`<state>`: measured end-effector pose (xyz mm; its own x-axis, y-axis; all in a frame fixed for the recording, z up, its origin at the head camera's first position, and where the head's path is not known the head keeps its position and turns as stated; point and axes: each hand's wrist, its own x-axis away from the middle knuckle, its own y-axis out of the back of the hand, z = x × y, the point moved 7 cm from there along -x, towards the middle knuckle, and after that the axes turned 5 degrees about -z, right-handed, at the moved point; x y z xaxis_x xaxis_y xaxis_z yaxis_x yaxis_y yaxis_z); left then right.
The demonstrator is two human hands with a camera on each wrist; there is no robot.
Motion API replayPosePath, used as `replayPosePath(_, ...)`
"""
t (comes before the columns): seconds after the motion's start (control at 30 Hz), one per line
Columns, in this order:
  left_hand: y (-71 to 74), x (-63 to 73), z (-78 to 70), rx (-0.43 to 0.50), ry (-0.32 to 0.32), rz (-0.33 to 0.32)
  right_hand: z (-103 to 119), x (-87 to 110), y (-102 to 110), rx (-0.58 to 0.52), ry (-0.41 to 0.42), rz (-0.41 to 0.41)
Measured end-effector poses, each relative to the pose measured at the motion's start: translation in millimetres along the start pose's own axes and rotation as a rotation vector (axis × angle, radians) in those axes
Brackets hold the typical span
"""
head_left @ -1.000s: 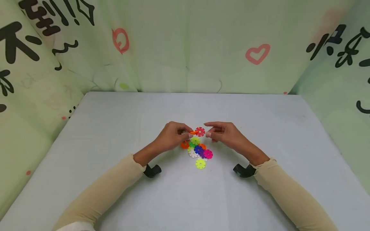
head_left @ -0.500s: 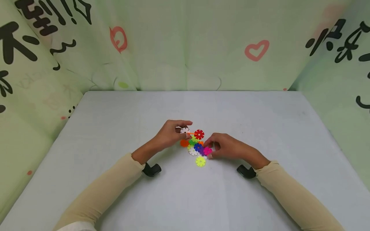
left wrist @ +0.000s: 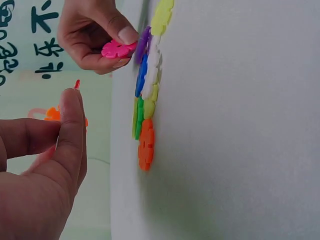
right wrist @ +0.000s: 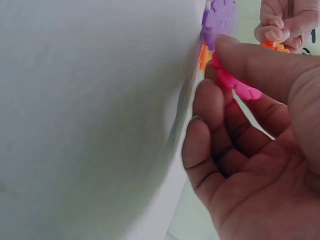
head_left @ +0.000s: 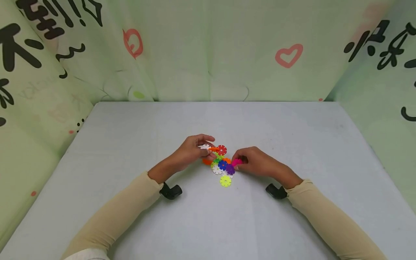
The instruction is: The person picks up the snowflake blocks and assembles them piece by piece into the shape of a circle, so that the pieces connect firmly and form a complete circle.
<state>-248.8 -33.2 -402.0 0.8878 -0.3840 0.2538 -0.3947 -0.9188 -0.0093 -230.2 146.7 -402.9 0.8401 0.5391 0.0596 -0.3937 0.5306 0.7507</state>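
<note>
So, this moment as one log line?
left fingers: pinch joined white-orange-red discs | right fingers: pinch pink notched disc | table: disc pile

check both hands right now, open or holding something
Left hand: holding linked white, orange and red notched plastic discs.
Right hand: pinching a bright pink notched plastic disc.
</note>
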Motion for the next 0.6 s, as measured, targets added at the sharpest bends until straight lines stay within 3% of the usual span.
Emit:
replayPosePath(0.3,-5.2,-0.4,3.8,-0.042,0.059,0.013,1,-5.1,13,-0.074,-0.018,-0.132)
replayPosePath(0.6,-7.4,-2.7,10.0,-0.038,0.07,-0.014,8,-8.0,16,-0.129,-0.004,-0.175)
